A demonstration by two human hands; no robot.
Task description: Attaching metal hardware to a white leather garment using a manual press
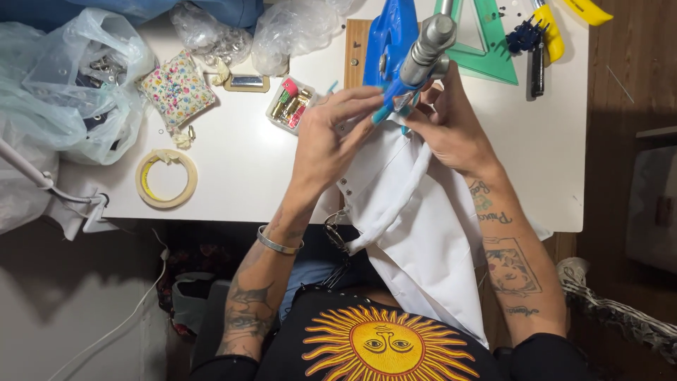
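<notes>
A white fabric piece [416, 226] with metal snaps along one edge hangs from the white table [247, 162] into my lap. My left hand [331, 134] pinches the top of the fabric under the head of a blue hand press [395, 42] with a grey metal cylinder [428, 46]. My right hand [451, 127] grips the same fabric edge from the right, fingers right at the press's die. Both hands meet at the press.
A roll of masking tape [166, 178], a floral pincushion [177, 90], a small clear box of coloured items [290, 104], plastic bags [77, 77], a green set square [486, 42] and yellow-handled tools [550, 32] lie on the table. A white lamp arm [42, 180] clamps at the left edge.
</notes>
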